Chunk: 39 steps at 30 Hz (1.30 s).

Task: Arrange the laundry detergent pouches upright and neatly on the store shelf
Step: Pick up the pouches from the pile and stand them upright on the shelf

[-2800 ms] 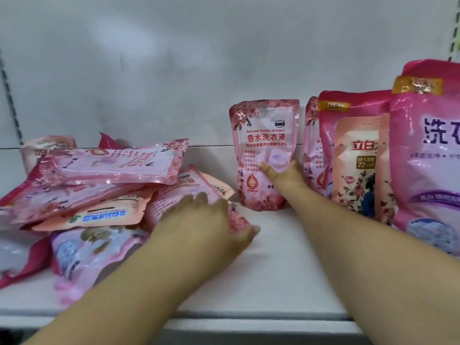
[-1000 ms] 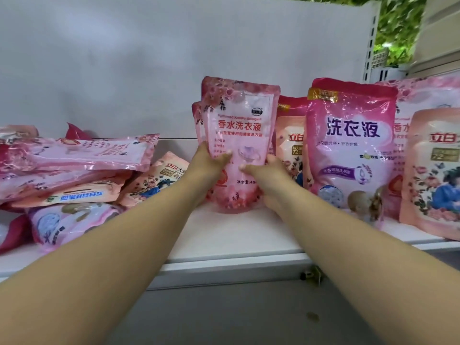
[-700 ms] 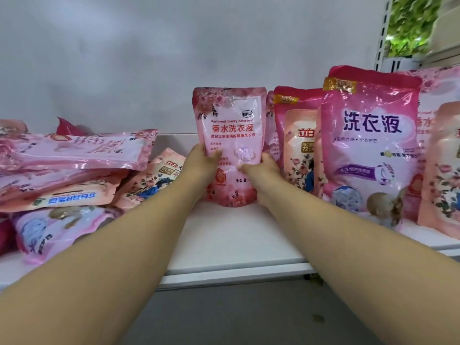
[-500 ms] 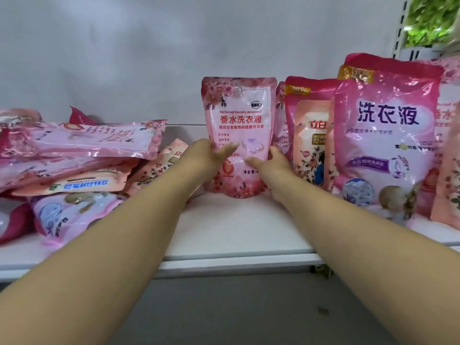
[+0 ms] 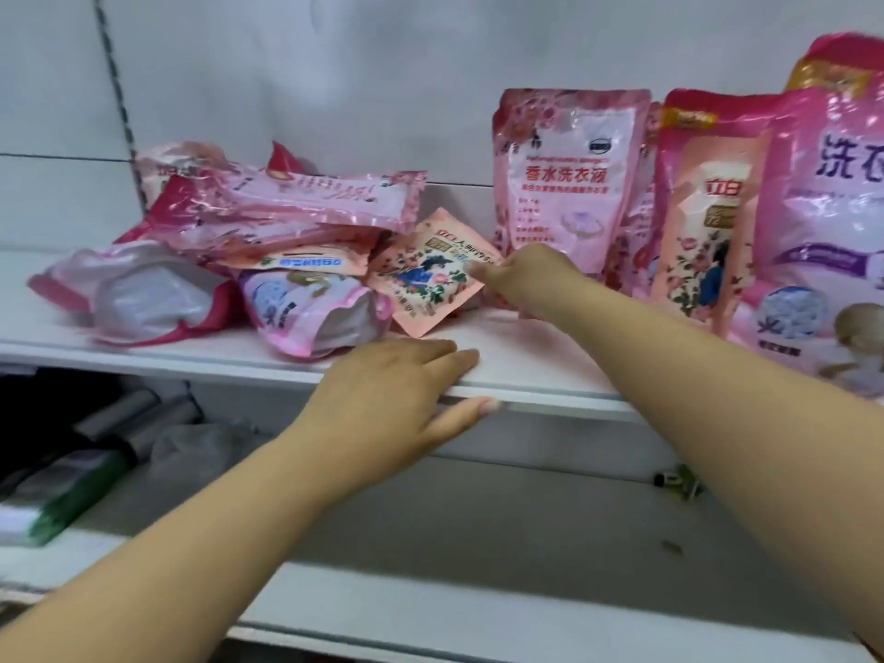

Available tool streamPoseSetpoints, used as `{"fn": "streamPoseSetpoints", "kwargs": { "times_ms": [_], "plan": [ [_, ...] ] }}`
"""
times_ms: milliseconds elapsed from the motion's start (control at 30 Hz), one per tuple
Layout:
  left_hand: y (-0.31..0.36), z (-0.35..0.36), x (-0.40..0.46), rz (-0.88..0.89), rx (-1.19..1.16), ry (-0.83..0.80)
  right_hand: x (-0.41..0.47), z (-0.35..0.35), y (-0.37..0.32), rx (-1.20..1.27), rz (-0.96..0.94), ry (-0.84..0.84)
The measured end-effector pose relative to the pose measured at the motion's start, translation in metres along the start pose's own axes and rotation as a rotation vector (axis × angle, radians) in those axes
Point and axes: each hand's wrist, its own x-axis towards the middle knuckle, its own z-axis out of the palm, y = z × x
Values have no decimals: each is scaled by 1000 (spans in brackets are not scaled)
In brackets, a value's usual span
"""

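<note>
Peach floral pouch [image 5: 427,275] lying tilted, glossy; right hand [image 5: 519,275] pinching corner.

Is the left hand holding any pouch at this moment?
No, the left hand rests with straight fingers on the front edge of the shelf, while the pouches lie further back.

Pink pouches [image 5: 569,179] upright at right; others [image 5: 287,241] heaped (flat) left.

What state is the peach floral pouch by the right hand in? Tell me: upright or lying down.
Lying down. The peach floral pouch lies tilted against the pile of flat pouches, its print skewed; the right hand pinches its corner.
</note>
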Motion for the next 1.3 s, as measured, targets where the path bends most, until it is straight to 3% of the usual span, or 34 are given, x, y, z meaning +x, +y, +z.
{"fn": "streamPoseSetpoints", "kwargs": {
  "times_ms": [133,267,667,933,1067,1133,1233,1300],
  "plan": [
    [5,2,1,-32,3,74,9,17,-15,-124,54,-87],
    [5,4,0,-42,8,97,23,24,-22,181,161,-140],
    [9,7,0,-92,15,75,28,25,-8,53,134,90],
    [2,8,-2,-65,-6,50,21,13,2,775,261,28],
    [0,7,-1,-42,-21,55,2,-5,4,1141,170,-28],
    [3,1,1,-113,-145,57,-10,-18,4,1214,55,-12],
    [6,-14,14,-450,-649,97,-33,-32,11,1194,-69,38],
    [-2,-15,32,-601,-854,79,-46,-31,20,1218,-58,11]
  ]
}}
